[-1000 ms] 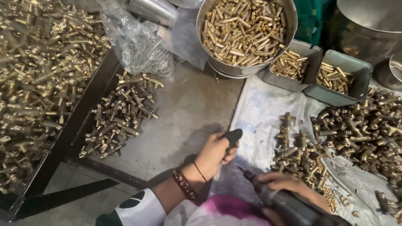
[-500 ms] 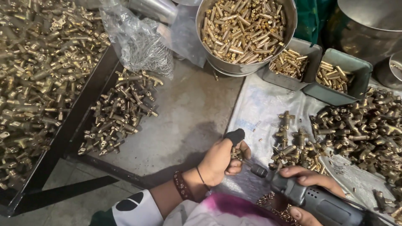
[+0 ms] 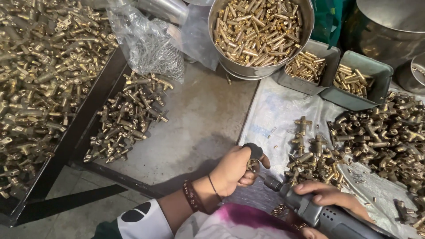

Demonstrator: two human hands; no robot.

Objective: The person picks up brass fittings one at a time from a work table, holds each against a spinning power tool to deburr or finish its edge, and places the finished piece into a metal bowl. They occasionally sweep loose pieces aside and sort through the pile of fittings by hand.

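Since 1 second ago the right hand has slid its grey power driver forward, nose now just beside the small brass fitting pinched in the left hand above the desk. Both hands' fingers are closed, each gripping its item. That fitting looks stiff, dense and probably slick; its black-capped end seems the surest hold.

A metal workshop: heaps of brass fittings, a steel bowl of brass pins.
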